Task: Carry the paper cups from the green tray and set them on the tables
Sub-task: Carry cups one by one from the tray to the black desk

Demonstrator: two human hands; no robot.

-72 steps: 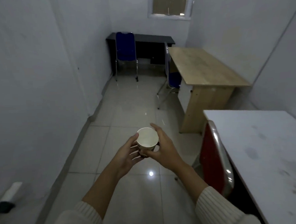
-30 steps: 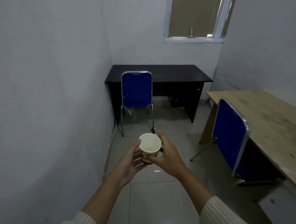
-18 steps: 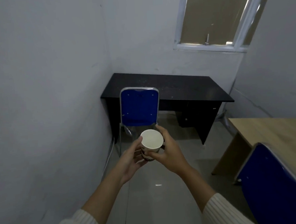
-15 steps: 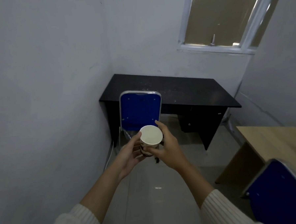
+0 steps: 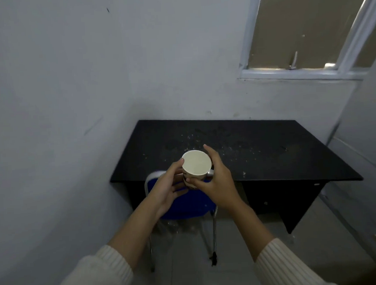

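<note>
Closer than half a second ago, the black desk [image 5: 259,151] now sits right behind the white paper cup [image 5: 196,163], which the left hand [image 5: 165,191] and right hand [image 5: 215,182] both clasp upright above the blue chair [image 5: 186,205]. Dark print marks the cup's lower side. Pale specks litter the desktop; a window [image 5: 307,27] sits in the grey wall above.

Paper cup [image 5: 196,164]: matt off-white lining. Worktop [image 5: 259,151], 12 o'clock: matt black board, flecked with pale specks. Chair [image 5: 186,205]: smooth blue back on shiny metal tubing. Sleeves [image 5: 283,266]: cream ribbed knit cloth.
</note>
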